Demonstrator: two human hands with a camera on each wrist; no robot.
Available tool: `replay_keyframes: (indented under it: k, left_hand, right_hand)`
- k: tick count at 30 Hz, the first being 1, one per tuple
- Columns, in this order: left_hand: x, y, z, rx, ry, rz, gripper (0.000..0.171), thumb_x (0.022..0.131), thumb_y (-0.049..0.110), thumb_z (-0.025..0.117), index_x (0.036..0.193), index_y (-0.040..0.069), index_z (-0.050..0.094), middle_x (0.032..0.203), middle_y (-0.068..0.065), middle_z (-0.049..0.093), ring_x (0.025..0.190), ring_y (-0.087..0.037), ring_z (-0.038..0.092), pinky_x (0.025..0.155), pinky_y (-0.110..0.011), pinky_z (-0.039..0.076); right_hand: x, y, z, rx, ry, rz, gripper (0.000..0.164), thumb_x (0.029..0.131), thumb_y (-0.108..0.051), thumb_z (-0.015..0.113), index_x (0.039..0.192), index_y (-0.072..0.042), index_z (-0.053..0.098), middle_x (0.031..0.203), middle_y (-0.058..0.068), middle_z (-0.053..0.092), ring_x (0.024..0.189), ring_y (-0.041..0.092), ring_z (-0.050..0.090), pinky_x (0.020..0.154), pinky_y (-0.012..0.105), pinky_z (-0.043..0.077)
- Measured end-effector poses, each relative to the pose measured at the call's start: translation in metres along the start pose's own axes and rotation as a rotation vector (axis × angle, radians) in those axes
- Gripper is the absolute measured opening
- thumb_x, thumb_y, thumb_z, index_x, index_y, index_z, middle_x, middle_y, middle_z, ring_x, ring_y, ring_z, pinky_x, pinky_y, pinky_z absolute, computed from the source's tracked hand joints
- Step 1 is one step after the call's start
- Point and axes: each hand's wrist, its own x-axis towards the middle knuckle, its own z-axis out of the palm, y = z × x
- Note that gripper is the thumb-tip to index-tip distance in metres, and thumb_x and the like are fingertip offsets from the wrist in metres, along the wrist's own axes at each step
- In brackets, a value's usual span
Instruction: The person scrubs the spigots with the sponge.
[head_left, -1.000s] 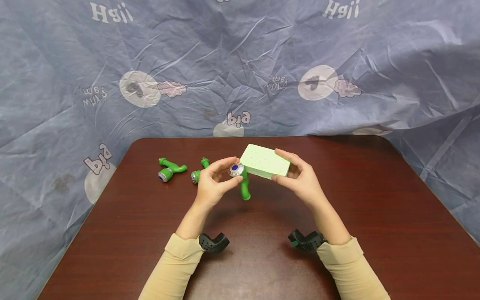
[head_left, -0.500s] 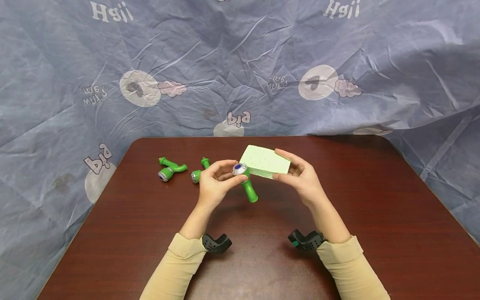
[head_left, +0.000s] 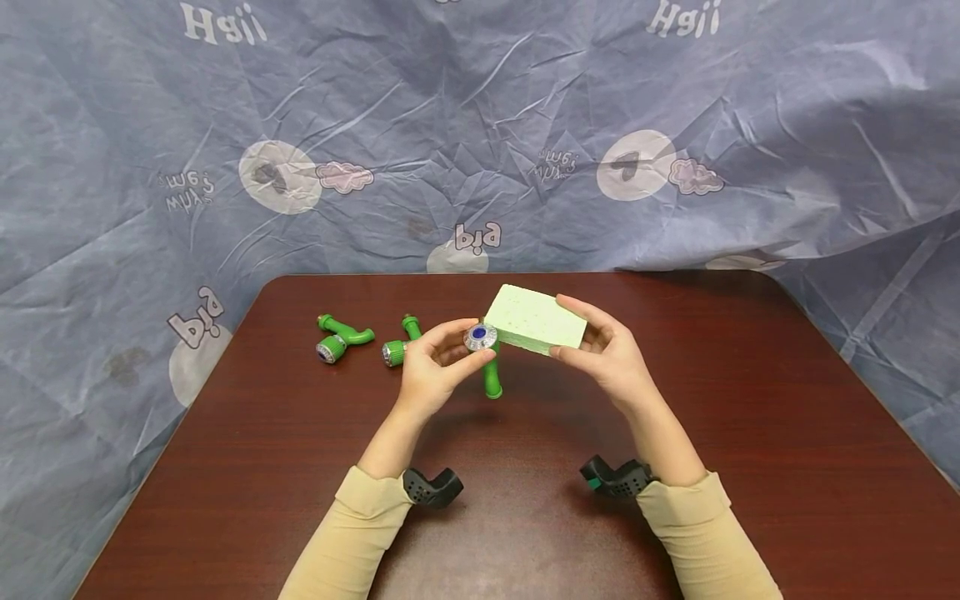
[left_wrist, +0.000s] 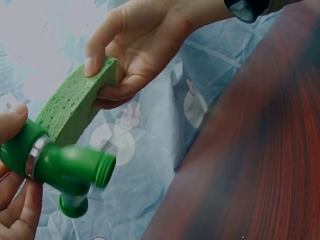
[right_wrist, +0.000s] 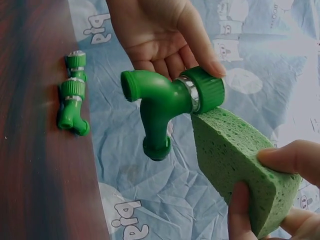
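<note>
Table (head_left: 517,533), left hand (head_left: 429,373) raised (gripping tap (head_left: 491,379))

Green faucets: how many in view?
3: the held faucet in the left hand; on the table, the leftmost faucet and the middle faucet, partly hidden by that hand in the head view.

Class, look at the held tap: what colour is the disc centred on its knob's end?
The disc is blue, showing best in the head view.

Left of the held faucet (head_left: 492,379), 2 faucets (head_left: 344,337) lie on the table (head_left: 225,467) (1 partly behind the left hand (head_left: 433,367)); right, the sponge (head_left: 536,318).
</note>
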Motion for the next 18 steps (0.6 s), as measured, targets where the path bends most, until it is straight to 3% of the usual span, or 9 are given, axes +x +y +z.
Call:
replay_keyframes:
  k: [5,9,12,16,18]
  left_hand:
    - [0.0007,-0.0022,0.0,0.014,-0.053,0.048,0.041,0.078,-0.013,0.068,0.117,-0.017,0.055,0.11,-0.03,0.06,0.091,-0.009,0.059,0.085,-0.054,0.047]
    - [0.0008,-0.0021,0.0011,0.032,-0.044,0.042,0.043,0.076,-0.013,0.07,0.117,-0.017,0.055,0.114,-0.028,0.06,0.094,-0.014,0.059,0.085,-0.048,0.049]
    - [0.0002,-0.0013,0.0016,0.043,-0.02,0.027,0.045,0.073,-0.013,0.073,0.115,-0.016,0.056,0.112,-0.027,0.061,0.093,-0.018,0.059,0.084,-0.045,0.05]
    - [-0.0009,-0.0002,0.002,0.044,0.008,0.012,0.044,0.069,-0.013,0.076,0.109,-0.014,0.06,0.102,-0.027,0.063,0.087,-0.017,0.059,0.082,-0.049,0.049]
    - [-0.0013,0.0001,0.0021,0.048,0.013,0.01,0.043,0.067,-0.013,0.077,0.107,-0.013,0.061,0.099,-0.026,0.063,0.084,-0.016,0.059,0.081,-0.048,0.05]
  right_hand:
    - [0.0002,-0.0031,-0.0057,0.025,0.002,-0.046,0.066,0.074,0.02,0.063,0.135,0.004,0.045,0.112,0.008,0.054,0.09,0.013,0.057,0.072,0.019,0.052]
    - [-0.0009,-0.0069,-0.0069,0.095,-0.043,-0.122,0.068,0.072,0.025,0.06,0.135,0.007,0.043,0.116,0.01,0.053,0.093,0.015,0.056,0.074,0.02,0.052]
    - [-0.0017,-0.0078,-0.0047,0.121,-0.126,-0.172,0.068,0.071,0.026,0.059,0.135,0.008,0.042,0.12,0.013,0.051,0.096,0.018,0.055,0.075,0.022,0.053]
    - [-0.0026,-0.0072,-0.0015,0.057,-0.243,-0.218,0.068,0.071,0.025,0.062,0.135,0.009,0.042,0.13,0.016,0.044,0.098,0.022,0.055,0.075,0.025,0.054]
    - [-0.0029,-0.0059,-0.0006,-0.01,-0.245,-0.224,0.068,0.071,0.024,0.064,0.134,0.01,0.043,0.133,0.017,0.042,0.097,0.022,0.056,0.075,0.026,0.054]
